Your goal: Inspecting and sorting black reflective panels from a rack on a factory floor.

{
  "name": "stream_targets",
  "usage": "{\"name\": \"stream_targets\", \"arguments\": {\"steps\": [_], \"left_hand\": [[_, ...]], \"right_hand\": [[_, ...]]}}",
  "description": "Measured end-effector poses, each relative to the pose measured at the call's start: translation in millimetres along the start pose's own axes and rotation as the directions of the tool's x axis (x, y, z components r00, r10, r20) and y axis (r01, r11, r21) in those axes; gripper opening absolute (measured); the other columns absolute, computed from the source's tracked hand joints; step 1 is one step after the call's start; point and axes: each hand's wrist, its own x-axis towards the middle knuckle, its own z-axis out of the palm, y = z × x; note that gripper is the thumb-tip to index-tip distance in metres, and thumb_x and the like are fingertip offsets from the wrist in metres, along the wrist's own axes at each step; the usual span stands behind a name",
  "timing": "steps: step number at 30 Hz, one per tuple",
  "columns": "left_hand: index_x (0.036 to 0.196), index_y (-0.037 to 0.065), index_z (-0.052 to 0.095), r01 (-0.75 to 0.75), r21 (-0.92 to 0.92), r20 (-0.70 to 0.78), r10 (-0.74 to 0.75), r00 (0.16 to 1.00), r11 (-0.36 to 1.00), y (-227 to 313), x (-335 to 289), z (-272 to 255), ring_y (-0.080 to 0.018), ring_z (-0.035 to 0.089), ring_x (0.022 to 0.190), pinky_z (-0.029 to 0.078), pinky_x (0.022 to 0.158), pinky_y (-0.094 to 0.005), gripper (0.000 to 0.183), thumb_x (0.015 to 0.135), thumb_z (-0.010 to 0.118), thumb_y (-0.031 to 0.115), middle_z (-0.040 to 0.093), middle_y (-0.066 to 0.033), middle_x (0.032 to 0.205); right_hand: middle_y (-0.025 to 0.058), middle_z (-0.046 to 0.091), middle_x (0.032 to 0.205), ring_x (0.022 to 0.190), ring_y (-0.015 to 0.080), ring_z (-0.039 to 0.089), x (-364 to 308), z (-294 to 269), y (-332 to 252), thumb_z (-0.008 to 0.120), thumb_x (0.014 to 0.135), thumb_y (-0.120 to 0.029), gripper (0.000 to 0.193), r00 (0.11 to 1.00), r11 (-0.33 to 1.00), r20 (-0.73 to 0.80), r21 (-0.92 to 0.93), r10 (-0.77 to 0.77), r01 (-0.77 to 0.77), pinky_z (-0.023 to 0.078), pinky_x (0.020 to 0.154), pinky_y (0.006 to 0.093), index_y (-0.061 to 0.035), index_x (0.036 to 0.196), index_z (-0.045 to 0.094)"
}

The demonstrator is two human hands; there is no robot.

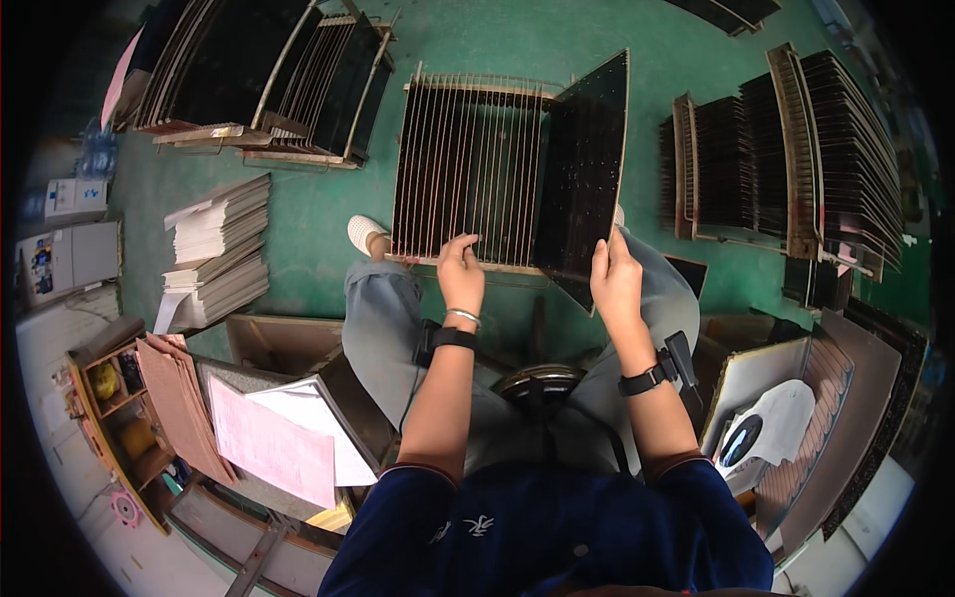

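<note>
A wire rack (468,169) with many thin vertical rods stands on the green floor in front of my knees. Dark thin panels (587,169) with small holes stand upright in its right part. My right hand (615,277) grips the near lower edge of the outermost dark panel, which leans slightly. My left hand (461,271) rests on the rack's near wooden edge, fingers curled over the rods. Both wrists wear black bands; the left also has a silver bracelet.
Further racks of dark panels stand at the back left (269,80) and at the right (786,159). Stacks of pale sheets (219,249) lie on the left floor. Pink papers (269,443) rest on a box at lower left; boards and a white sheet (786,418) at lower right.
</note>
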Motion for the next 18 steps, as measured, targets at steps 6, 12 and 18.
{"name": "stream_targets", "arguments": {"steps": [6,12,18], "left_hand": [[0.092,0.01,0.064,-0.171,0.243,0.078,0.157,0.985,0.955,25,0,54,-0.0294,0.051,0.106,0.035,0.096,-0.044,0.015,0.081,0.056,0.003,0.057,-0.0077,0.112],[0.109,0.011,0.059,-0.184,0.418,0.255,0.079,0.964,0.89,23,-9,88,-0.0302,0.032,0.128,0.02,0.107,-0.0534,0.029,0.079,0.061,0.012,0.042,-0.0094,0.132],[0.109,0.011,0.051,-0.195,0.547,0.267,0.051,0.962,0.814,19,-5,102,-0.0313,0.031,0.127,0.016,0.106,-0.058,0.04,0.073,0.067,0.012,0.038,-0.007,0.136]], "right_hand": [[0.0275,0.059,0.069,0.063,0.0422,0.06,31,54,32,0.048,0.089,-0.013,0.036,0.996,0.995,0.092,-0.097,0.02,-0.011,0.049,0.055,0.0478,0.0002,0.122,0.049],[0.024,0.063,0.089,0.074,0.0412,0.062,20,88,55,0.048,0.085,-0.006,0.043,0.953,0.991,0.29,-0.124,0.092,-0.058,0.05,0.068,0.047,-0.0063,0.128,0.045],[0.0178,0.064,0.1,0.073,0.0324,0.065,-12,42,51,0.047,0.083,0.0,0.045,0.911,0.996,0.403,-0.023,0.09,-0.088,0.052,0.071,0.0403,-0.0079,0.127,0.046]]}}
